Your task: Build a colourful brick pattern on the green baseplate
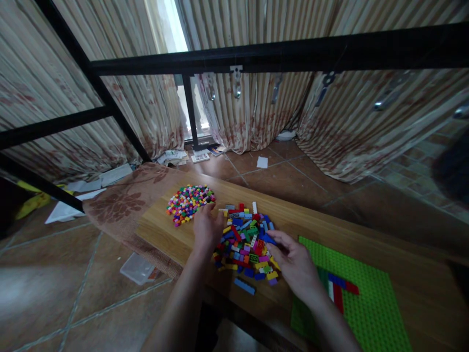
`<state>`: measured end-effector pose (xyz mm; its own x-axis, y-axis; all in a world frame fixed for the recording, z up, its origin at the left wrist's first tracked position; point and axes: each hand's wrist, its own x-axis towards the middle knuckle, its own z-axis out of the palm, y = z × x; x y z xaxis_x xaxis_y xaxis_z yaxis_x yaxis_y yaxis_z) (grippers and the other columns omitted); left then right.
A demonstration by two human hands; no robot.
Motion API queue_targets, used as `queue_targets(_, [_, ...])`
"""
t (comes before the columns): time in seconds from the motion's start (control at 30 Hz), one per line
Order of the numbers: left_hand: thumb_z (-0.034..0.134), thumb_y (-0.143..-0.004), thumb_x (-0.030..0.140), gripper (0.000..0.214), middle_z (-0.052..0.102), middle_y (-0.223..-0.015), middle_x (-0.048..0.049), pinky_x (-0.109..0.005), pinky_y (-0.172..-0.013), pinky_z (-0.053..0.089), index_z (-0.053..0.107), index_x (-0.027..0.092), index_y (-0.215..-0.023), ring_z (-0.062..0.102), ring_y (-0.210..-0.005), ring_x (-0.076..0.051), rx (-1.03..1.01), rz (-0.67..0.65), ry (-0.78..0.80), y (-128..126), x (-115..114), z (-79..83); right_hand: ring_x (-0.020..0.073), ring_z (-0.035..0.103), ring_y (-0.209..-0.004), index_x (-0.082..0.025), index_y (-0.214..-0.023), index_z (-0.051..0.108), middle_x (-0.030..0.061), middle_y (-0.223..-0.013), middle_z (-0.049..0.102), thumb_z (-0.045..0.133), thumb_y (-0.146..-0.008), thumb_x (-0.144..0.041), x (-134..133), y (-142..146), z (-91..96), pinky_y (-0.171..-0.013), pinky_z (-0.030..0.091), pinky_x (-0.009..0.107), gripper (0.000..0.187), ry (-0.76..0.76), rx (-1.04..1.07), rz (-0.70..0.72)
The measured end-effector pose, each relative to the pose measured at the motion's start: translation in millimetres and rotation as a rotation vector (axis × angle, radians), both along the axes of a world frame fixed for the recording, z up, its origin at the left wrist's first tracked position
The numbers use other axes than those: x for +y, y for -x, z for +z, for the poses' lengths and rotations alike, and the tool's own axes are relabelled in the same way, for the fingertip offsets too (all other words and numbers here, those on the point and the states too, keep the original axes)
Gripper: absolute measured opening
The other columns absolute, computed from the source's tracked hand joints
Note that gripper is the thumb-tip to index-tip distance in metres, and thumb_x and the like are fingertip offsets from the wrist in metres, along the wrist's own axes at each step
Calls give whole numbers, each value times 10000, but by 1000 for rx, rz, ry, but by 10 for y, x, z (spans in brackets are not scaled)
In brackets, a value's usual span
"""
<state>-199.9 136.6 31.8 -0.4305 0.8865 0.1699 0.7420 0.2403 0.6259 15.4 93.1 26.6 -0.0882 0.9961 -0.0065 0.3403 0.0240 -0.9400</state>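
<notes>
On the wooden bench top lies a heap of mixed toy building bricks (244, 254) in many colours. My right hand (293, 261) is at the heap's right side, thumb and fingers closed on a blue brick (268, 238). My left hand (208, 227) is at the heap's left edge, its fingers loosely bent and apart, with nothing visible in them. Just beyond it is a pile of tiny bricks (186, 201). A green baseplate (377, 303) lies to the right, partly behind my right forearm; red bricks (337, 297), blue bricks (336, 280) and a white one sit on it.
A light blue long brick (244, 286) lies apart near the bench's front edge. A brown patterned cloth (120, 195) covers the bench's left end. Black metal rails (256, 61) with hanging hooks cross ahead, before striped curtains (249, 112). A clear plastic container (137, 268) is on the tiled floor.
</notes>
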Motion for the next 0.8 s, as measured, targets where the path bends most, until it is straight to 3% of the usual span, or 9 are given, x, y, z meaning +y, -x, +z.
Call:
queue_targets(0.13, [594,-814,331,431,654,-1109,-152,-363,-941,441,607,104,-1180,597,-1058,-263,127,-55,33,-82,84,-126,205,687,-774,-230,-1084,682,46,-913,739,554,-837,-368,-19,51,38,-668,533,315,310,-37,-92,-2])
queue_targets(0.23, [584,-823,302,384,664,-1103,-126,-339,-966,428,619,121,-1160,592,-1081,-250,165,-7,32,-144,119,-188,206,693,-813,-230,-1093,685,49,-957,736,534,-850,-346,-36,78,54,-695,534,312,309,-56,-127,22])
queue_targets(0.4, [544,-845,243,327,698,-1068,-109,-314,-923,451,644,135,-1137,629,-1028,-231,69,22,64,-128,135,-184,209,679,-897,-235,-1098,684,45,-1025,726,523,-860,-326,-54,71,34,-795,521,333,302,-72,-138,52])
queue_targets(0.67, [518,-822,169,303,736,-924,-76,-287,-752,488,682,175,-1076,672,-830,-202,-67,-77,165,-10,111,-131,201,675,-843,-232,-1102,681,43,-986,728,537,-853,-355,-47,39,35,-736,519,314,313,-31,-75,30])
queue_targets(0.8, [557,-832,240,275,729,-879,-57,-279,-749,502,672,169,-1072,668,-810,-182,-131,-133,106,20,132,-163,187,667,-769,-220,-1089,691,42,-936,731,552,-840,-370,-47,22,17,-685,523,298,322,13,23,7])
